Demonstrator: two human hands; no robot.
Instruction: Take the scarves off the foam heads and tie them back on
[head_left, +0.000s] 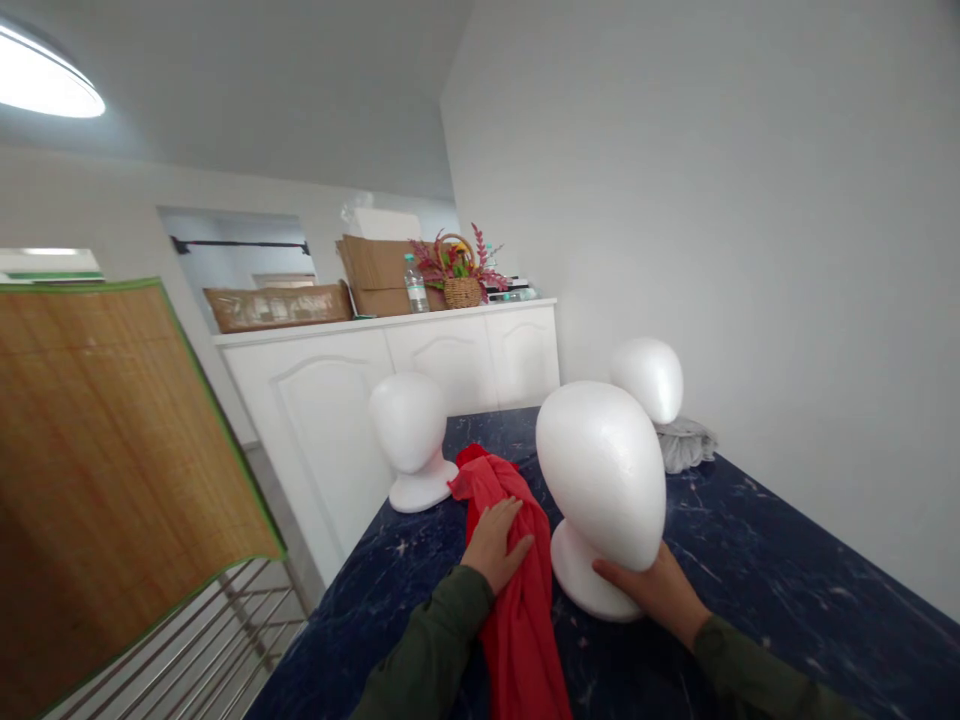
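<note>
My left hand [495, 541] lies flat on a red cloth [517, 600] that stretches along the dark marble table [750, 560] toward me, fingers spread. Just to its right stands a white foam head form [604, 480]. My right hand [652, 590] holds the round base of that form from the near side, with fingers curled around its edge. Both arms wear dark green sleeves.
Another foam head [411, 430] stands at the table's far left, and a third [649, 378] at the far right beside a grey cloth [686, 443]. White cabinets [450, 370] behind carry cardboard boxes, a water bottle and a flower basket [461, 275]. A bamboo mat [112, 460] hangs over a metal rack at left.
</note>
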